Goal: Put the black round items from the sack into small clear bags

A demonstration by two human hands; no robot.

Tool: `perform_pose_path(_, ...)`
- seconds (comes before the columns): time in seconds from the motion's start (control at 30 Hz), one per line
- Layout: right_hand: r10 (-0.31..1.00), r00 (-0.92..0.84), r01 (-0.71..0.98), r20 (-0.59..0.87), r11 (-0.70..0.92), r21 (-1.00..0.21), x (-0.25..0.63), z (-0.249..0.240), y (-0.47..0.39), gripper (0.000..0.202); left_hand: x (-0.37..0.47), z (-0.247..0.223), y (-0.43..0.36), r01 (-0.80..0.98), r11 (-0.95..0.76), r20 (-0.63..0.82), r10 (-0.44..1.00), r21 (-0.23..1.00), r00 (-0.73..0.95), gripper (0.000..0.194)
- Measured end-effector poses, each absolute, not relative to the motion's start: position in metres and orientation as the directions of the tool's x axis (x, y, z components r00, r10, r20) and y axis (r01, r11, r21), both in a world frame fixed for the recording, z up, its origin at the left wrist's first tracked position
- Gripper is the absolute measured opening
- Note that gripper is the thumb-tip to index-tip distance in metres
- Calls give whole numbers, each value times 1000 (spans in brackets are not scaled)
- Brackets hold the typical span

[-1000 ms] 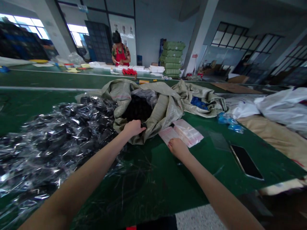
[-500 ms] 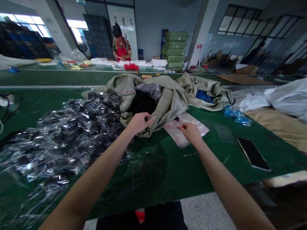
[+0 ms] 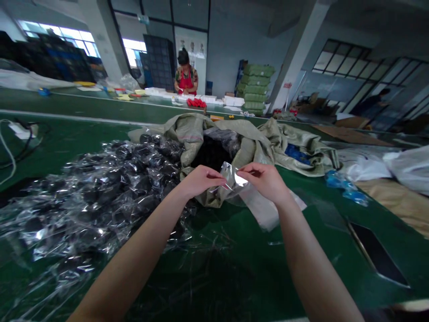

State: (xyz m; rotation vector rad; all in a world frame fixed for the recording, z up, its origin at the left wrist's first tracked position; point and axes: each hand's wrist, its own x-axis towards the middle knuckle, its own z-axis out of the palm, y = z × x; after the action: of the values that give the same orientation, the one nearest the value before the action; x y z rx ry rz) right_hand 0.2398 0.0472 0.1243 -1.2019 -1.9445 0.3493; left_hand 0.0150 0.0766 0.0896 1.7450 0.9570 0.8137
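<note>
A small clear plastic bag (image 3: 231, 175) stretches between my hands in front of the open sack, catching the light. My left hand (image 3: 203, 181) is closed in a pinch at the bag's left edge; whether anything else is in its fingers is hidden. With thumb and fingertips, my right hand (image 3: 264, 179) grips the bag's right side. Behind them gapes a grey-green woven sack (image 3: 254, 147) with dark pieces (image 3: 211, 152) inside. A stack of flat clear bags (image 3: 263, 210) lies below my right hand. To the left spreads a heap of black pieces in clear bags (image 3: 124, 179).
A phone (image 3: 378, 252) lies on the green table (image 3: 234, 268) at right. Beyond the sack are another sack (image 3: 311, 156) with blue pieces, blue wrapped items (image 3: 346, 188) and white bags (image 3: 405, 165). Cables (image 3: 13, 156) sit far left. A co-worker (image 3: 186, 78) stands across the tables.
My right hand has lifted a clear bag off the stack and brought it left to my left hand. Earlier a small black piece showed in my left fingers. The view has shifted.
</note>
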Motion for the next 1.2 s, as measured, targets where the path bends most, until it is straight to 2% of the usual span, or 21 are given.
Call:
perform_pose_path(0.07, 757, -112, 707, 643, 516, -484, 228, 128, 52, 24, 9, 91, 81, 272, -247, 127, 911, 930, 391, 25)
perform_pose_path(0.13, 695, 12, 765, 719, 457, -454, 214, 130, 54, 27, 4, 94, 84, 336, -257, 157, 942, 906, 297, 23)
perform_pose_path(0.2, 757, 29, 745, 652, 419, -519, 198, 128, 54, 38, 1, 98, 83, 433, -277, 213, 958, 858, 191, 23)
perform_pose_path(0.27, 855, -60, 680, 515, 413, -606, 183, 121, 56, 40, 4, 100, 79, 552, -321, 311, 943, 770, 115, 23)
perform_pose_path(0.37, 907, -125, 559, 401, 398, -728, 167, 104, 65, 38, 14, 99, 70, 745, -339, 407, 908, 574, 100, 24)
perform_pose_path(0.43, 919, -110, 449, 379, 386, -806, 164, 93, 72, 36, 20, 98, 65, 793, -334, 400, 908, 509, 125, 23)
perform_pose_path(0.5, 939, -92, 322, 332, 343, -882, 166, 86, 78, 32, 22, 99, 63, 733, -389, 395, 901, 558, 177, 23)
perform_pose_path(0.6, 977, -114, 148, 181, 196, -969, 173, 87, 82, 24, 16, 101, 67, 532, -470, 392, 882, 704, 260, 29)
perform_pose_path(0.73, 980, -190, 52, 66, 77, -996, 176, 97, 77, 21, 6, 100, 75, 427, -481, 380, 874, 766, 304, 33)
perform_pose_path(0.87, 966, -255, 76, 54, 76, -994, 175, 99, 73, 25, 7, 96, 75, 523, -507, 431, 861, 685, 271, 29)
perform_pose_path(1.0, 954, -294, 87, 63, 93, -992, 176, 97, 74, 27, 10, 95, 73, 652, -474, 445, 867, 592, 226, 15)
perform_pose_path(1.07, 950, -307, 130, 58, 102, -986, 177, 98, 73, 24, 9, 96, 72, 705, -445, 437, 874, 551, 210, 13)
perform_pose_path(1.13, 957, -282, 271, 76, 155, -950, 178, 101, 71, 23, 9, 97, 71, 756, -421, 442, 876, 501, 194, 13)
perform_pose_path(1.2, 967, -205, 525, 151, 238, -817, 178, 104, 68, 26, 9, 98, 70, 801, -402, 473, 864, 444, 172, 13)
